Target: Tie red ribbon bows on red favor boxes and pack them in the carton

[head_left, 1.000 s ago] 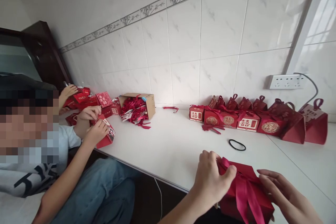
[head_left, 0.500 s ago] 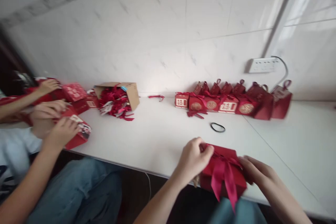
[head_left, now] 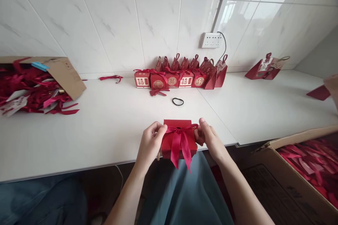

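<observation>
A red gift box (head_left: 169,146) sits at the table's front edge, tied with a crimson satin ribbon (head_left: 179,140) in a bow. The ribbon's two tails hang down the box's near side. My left hand (head_left: 151,142) pinches the bow's left loop between thumb and forefinger. On the other side, my right hand (head_left: 208,139) has its fingers curled round the right loop, thumb raised. A bit of twisted cord (head_left: 158,154) shows under my left hand at the box's side.
Beyond the box lies a black hair tie (head_left: 177,102). Finished red boxes (head_left: 158,81) line the wall below a power strip (head_left: 211,40). Cardboard cartons of red ribbons stand left (head_left: 67,77) and lower right (head_left: 293,137). A person's hand (head_left: 332,86) is at the right edge.
My view has swung right and levelled, so the co-worker at the left is mostly out of sight. Both hands stay at the box; the bow's loops now sit between my fingers.
</observation>
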{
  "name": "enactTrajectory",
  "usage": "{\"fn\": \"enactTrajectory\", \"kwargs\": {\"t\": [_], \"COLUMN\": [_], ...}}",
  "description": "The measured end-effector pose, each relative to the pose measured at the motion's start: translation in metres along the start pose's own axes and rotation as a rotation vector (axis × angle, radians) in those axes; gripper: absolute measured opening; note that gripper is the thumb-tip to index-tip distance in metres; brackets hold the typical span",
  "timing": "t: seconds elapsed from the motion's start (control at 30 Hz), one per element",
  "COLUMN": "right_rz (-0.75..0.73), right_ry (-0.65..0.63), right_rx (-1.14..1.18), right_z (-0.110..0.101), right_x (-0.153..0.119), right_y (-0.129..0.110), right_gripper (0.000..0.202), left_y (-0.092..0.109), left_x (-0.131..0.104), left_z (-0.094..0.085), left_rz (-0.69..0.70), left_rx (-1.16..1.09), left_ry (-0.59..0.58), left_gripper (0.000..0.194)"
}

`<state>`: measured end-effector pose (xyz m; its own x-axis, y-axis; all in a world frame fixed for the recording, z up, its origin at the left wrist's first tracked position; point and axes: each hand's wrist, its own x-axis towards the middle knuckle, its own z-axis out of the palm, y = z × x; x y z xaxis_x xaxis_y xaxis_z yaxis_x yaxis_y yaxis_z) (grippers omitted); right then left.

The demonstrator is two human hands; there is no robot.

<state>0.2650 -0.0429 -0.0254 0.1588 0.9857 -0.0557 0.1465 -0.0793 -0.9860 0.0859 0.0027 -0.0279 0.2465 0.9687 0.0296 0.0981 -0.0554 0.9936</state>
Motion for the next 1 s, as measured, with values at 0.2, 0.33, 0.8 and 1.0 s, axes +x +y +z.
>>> {"fn": "enactTrajectory", "kwargs": {"t": [0.2,0.33,0.8,1.0], "right_rz": [0.017,-0.005,-0.09,-0.383], "right_ry": [-0.046,-0.112,-0.109,-0.052], "right_rx": [-0.025,0.17,0.317,0.038], "right_z": [0.001,0.002,-0.006,-0.025], "right_x": [0.005,0.004,0.007,0.007], "right_y": [-0.006,0.002,0.024,0.018], "right_gripper": [0.05,0.039,0.033,0.052], "left_y": [0.005,0.002,-0.005,0.019], "left_x": [0.008,0.008,0.006,0.006], "left_z": [-0.006,-0.009,-0.002,-0.003], "left_rz": [0.051,0.039,0.013,0.27], "left_rx": [0.075,0.071,0.08,0.373], "left_ry": [-0.024,-0.029,0.008,0.218], "left_gripper": [0.037,0.036,0.037,0.023]}}
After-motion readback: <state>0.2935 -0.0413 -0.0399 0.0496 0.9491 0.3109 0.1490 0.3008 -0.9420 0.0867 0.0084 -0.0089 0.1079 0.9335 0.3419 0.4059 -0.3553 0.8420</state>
